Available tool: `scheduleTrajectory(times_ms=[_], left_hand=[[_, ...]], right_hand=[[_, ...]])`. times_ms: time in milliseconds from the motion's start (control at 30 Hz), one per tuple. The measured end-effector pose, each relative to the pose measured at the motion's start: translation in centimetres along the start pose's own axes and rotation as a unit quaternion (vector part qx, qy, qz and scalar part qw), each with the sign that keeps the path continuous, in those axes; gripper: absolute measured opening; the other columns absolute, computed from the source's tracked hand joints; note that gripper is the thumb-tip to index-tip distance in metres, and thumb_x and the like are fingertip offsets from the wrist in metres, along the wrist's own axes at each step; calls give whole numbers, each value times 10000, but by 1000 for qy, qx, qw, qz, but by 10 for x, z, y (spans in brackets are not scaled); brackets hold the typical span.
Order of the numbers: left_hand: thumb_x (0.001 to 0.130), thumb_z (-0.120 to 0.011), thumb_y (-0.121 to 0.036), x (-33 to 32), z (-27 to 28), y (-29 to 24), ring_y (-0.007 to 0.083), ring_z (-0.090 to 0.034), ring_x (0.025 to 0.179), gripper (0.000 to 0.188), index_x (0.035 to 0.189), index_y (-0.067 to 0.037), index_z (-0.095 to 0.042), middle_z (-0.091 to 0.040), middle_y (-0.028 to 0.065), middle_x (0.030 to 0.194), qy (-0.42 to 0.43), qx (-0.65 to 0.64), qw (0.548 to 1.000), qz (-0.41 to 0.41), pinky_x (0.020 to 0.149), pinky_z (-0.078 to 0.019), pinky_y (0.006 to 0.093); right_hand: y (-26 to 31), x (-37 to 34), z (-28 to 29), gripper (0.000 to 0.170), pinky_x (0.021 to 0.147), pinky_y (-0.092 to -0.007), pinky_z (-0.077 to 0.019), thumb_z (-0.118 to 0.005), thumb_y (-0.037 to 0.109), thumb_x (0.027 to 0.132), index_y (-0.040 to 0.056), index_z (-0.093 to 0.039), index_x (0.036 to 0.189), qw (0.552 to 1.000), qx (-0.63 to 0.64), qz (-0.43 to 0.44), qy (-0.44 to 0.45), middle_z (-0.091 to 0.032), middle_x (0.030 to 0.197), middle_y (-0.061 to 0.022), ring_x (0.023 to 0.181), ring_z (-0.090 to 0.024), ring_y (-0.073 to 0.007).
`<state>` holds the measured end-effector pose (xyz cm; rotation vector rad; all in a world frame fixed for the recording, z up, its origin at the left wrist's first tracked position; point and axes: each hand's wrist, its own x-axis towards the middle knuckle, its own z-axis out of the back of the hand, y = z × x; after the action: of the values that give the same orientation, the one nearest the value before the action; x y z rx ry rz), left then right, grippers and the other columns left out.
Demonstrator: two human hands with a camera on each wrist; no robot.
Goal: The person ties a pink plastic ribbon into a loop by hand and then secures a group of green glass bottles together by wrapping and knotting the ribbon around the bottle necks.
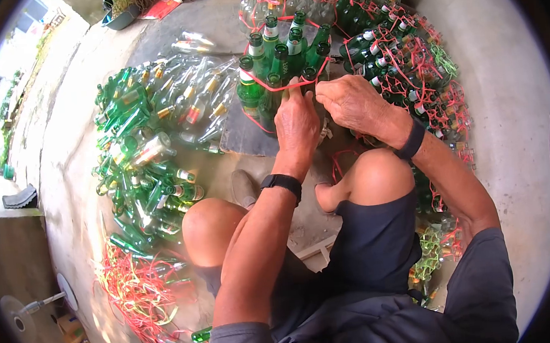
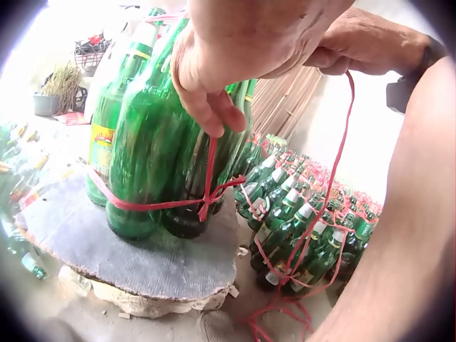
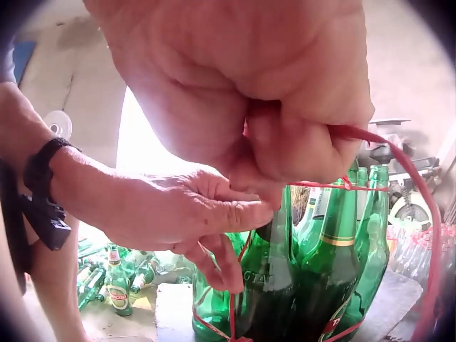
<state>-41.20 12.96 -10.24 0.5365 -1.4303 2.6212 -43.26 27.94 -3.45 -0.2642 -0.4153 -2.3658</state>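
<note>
A bundle of green glass bottles (image 1: 270, 41) stands upright on a low grey-topped stand (image 2: 153, 260). Red plastic string (image 1: 275, 88) loops round the necks, and a second band crosses lower down with a knot (image 2: 206, 198). My left hand (image 1: 297, 122) is against the near side of the bundle, its fingers pinching the vertical red strand (image 2: 212, 157) that rises from that knot. Just to its right, my right hand (image 1: 359, 105) has curled fingers gripping red string (image 3: 399, 153), with a loose length trailing down. Both hands' fingertips meet close by the bottle necks.
Loose green bottles (image 1: 131, 162) and clear bottles (image 1: 196, 91) lie heaped on the left floor. Tied bottle bundles (image 1: 401, 67) line the right and back. A tangle of red string (image 1: 140, 295) lies lower left. My knees (image 1: 380, 177) flank the space before the stand.
</note>
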Motion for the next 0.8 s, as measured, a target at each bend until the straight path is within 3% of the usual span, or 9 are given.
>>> scheduleTrajectory(times_ms=[233, 300, 333, 367, 400, 433, 467, 633, 800], left_hand=[[982, -565, -113, -7, 14, -4, 531, -624, 966, 337, 1284, 36, -558, -654, 329, 1066, 18, -17, 1000, 18, 814, -520, 563], [1020, -548, -173, -5, 18, -4, 421, -697, 874, 284, 1148, 66, -635, -701, 274, 984, -24, -4, 999, -33, 728, -554, 483], [1020, -548, -173, -4, 24, -8, 421, -697, 874, 284, 1148, 66, -635, -701, 274, 984, -21, -6, 999, -36, 728, -554, 483], [1038, -540, -222, -4, 29, -12, 323, -703, 823, 316, 1102, 65, -656, -714, 221, 950, 25, -167, 978, 119, 680, -555, 421], [1056, -531, -272, -3, 36, -18, 226, -710, 771, 366, 1056, 63, -677, -728, 168, 916, 73, -318, 906, 269, 633, -555, 359], [1065, -526, -343, -3, 39, -20, 98, -662, 745, 416, 1081, 42, -683, -718, 81, 934, 82, -388, 868, 300, 582, -521, 261], [1054, -541, -335, -2, 43, -23, 119, -653, 721, 388, 1085, 21, -691, -712, 61, 924, 105, -447, 819, 343, 580, -522, 258], [1019, -615, -272, 9, 41, -12, 103, -605, 690, 299, 1072, 12, -694, -658, 24, 830, 148, -482, 788, 353, 554, -480, 241], [970, -681, -186, 11, 34, -2, 96, -546, 639, 222, 1040, 24, -685, -598, 13, 753, 165, -521, 773, 322, 548, -424, 239]], right_hand=[[14, 7, 13, 155, 689, -525, -539, -596, 123, 857, 36, -604, 729, 998, -7, -8, 67, -652, 707, -205, 744, -671, -423], [16, 6, 12, 175, 667, -531, -518, -616, 131, 872, 30, -592, 731, 998, 7, -7, 58, -641, 702, -210, 722, -657, -429], [19, 5, 13, 200, 645, -538, -497, -636, 138, 887, 24, -579, 733, 999, 21, -6, 49, -629, 696, -216, 701, -643, -435], [23, 3, 14, 165, 661, -548, -508, -626, 132, 875, 27, -608, 748, 997, 48, -7, 61, -642, 704, -225, 719, -655, -438], [29, 3, 14, 165, 661, -548, -508, -626, 132, 875, 27, -608, 748, 997, 44, -14, 59, -642, 704, -225, 719, -655, -438], [33, 3, 15, 123, 688, -545, -532, -611, 129, 851, 37, -666, 791, 994, 31, -39, 100, -671, 745, -227, 748, -676, -434], [37, 2, 14, 151, 714, -543, -557, -595, 126, 826, 47, -723, 833, 988, 19, -65, 140, -701, 787, -229, 777, -698, -430], [55, -11, 6, 118, 655, -531, -548, -588, 91, 832, 33, -648, 748, 997, 21, -28, 66, -681, 721, -219, 696, -695, -419], [62, -18, 0, 87, 648, -513, -559, -613, 83, 797, 21, -665, 767, 997, 6, -34, 65, -677, 713, -224, 698, -702, -411]])
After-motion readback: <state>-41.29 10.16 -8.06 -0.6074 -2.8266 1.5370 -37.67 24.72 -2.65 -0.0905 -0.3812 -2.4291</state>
